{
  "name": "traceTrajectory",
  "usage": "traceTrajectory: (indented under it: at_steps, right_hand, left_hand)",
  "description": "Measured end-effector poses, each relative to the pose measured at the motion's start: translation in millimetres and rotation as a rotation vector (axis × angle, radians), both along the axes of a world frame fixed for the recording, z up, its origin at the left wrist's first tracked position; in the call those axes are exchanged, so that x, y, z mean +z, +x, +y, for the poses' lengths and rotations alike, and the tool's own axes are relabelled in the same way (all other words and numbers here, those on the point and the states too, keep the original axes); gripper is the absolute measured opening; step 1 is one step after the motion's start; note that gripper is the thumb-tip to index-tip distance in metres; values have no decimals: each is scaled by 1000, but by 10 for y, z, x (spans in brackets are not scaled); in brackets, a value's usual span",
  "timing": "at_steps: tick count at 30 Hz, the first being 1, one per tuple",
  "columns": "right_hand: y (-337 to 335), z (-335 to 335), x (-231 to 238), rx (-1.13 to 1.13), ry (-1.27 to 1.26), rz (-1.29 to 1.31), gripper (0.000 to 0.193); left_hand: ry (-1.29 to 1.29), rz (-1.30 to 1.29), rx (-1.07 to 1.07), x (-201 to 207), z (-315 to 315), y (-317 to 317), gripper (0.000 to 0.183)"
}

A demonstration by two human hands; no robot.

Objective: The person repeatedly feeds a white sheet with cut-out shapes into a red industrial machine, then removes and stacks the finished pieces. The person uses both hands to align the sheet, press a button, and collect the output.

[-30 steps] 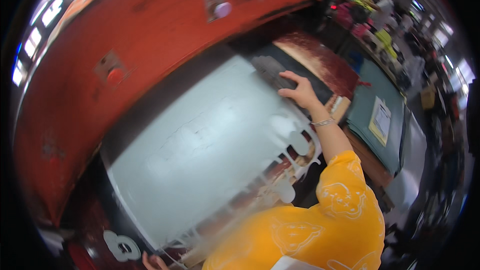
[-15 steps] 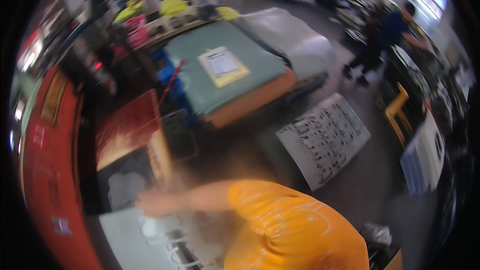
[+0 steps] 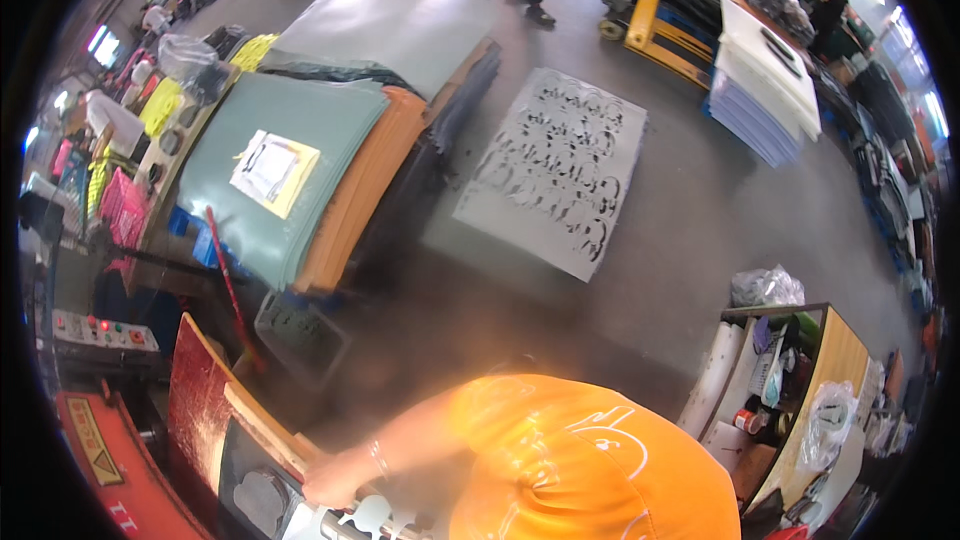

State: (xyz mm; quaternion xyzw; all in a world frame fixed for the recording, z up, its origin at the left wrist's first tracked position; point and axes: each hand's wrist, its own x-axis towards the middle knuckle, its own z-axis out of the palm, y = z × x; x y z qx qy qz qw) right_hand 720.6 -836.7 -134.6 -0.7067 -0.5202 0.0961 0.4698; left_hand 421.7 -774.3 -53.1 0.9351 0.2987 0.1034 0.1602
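My right arm, in an orange sleeve (image 3: 540, 430) with a white line print, stretches toward the lower left. At its end my right hand (image 3: 335, 480) is closed, knuckles up, its fingertips hidden. It rests over pale sheet material (image 3: 372, 514) with rounded cut-outs, beside the wooden edge (image 3: 265, 430) of a board. Whatever lies inside the fingers cannot be made out. Dark grey rounded pieces (image 3: 260, 500) lie on a dark surface just left of the hand. A reddish worn panel (image 3: 195, 395) stands beyond them. My left hand is out of view.
A red machine (image 3: 130, 480) and a control panel (image 3: 105, 332) with buttons are at left. Stacked green sheets (image 3: 270, 120) stand ahead. A cut sheet (image 3: 555, 170) lies on the floor. A yellow pallet jack (image 3: 660, 35) is farther back; a cabinet (image 3: 790, 390) stands at right.
The view has swung right, bringing the cabinet into sight and shifting the stacks leftward. My right hand stays low by the pale sheets, now lower in the picture.
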Motion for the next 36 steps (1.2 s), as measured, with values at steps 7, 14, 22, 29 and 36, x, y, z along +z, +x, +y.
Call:
traceTrajectory:
  at_steps: [7, 14, 22, 29, 36]
  right_hand:
    - [-523, -418, -420, -179, 78, 119, 22]
    - [-786, -874, -212, -254, 128, 55, 11]
    - [-892, -1548, -196, -340, -38, 121, 21]
    - [-1105, -1688, -439, -352, -82, 79, 18]
    - [-1346, -1748, -556, -417, -229, 174, 27]
  left_hand:
    - [127, 53, -122, -51, 16, -85, 36]
    - [226, 59, -193, -9, -33, -305, 33]
    - [88, 143, -297, 177, -378, -287, 29]
    - [228, 213, -517, 202, -402, -170, 35]
    - [370, 179, -422, -121, 41, -313, 60]
